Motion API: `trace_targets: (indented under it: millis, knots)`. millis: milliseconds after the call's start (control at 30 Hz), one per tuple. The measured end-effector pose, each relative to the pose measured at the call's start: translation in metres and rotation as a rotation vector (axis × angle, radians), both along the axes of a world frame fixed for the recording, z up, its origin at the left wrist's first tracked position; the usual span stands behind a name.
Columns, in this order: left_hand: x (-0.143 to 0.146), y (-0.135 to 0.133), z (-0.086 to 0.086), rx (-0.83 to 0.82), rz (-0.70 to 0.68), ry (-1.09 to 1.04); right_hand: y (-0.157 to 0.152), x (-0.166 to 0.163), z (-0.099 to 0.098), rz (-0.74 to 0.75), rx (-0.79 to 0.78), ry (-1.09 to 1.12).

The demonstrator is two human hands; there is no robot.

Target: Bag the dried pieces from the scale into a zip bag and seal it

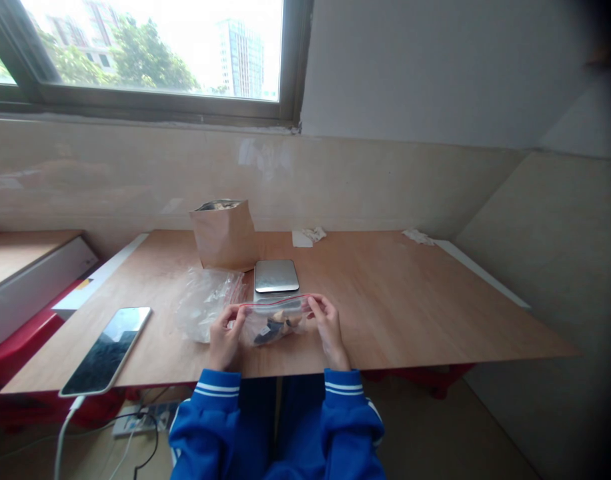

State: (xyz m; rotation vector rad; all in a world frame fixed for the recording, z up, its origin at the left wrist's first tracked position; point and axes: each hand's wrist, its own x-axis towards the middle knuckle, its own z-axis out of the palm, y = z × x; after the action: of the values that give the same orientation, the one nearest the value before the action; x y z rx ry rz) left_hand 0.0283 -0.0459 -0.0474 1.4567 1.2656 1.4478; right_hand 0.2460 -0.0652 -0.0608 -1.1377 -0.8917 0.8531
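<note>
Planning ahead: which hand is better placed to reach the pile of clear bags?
Probably the left hand: it pinches the zip bag right beside the clear bags; the right hand is farther.

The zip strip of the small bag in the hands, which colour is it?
Red; the head view shows the zip strip atop the clear bag.

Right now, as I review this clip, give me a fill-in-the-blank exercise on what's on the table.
The left hand and right hand pinch a clear zip bag whose seal strip is ____.
Just behind it lies a flat silver scale, beside an open paper bag coloured ____.
The phone lies on the table nearer the person's ____ hand.
Missing words: red; brown; left.
</note>
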Motion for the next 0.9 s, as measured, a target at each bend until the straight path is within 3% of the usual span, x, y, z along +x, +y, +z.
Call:
trace_targets:
  millis: [300, 900]
  knots:
    - [0.008, 0.000, 0.005, -0.035, -0.085, -0.193, 0.001, -0.003, -0.001, 0.146, -0.009, -0.105]
    - [-0.002, 0.003, 0.001, -0.219, -0.143, -0.276, -0.004, -0.002, 0.002, 0.058, 0.037, -0.176]
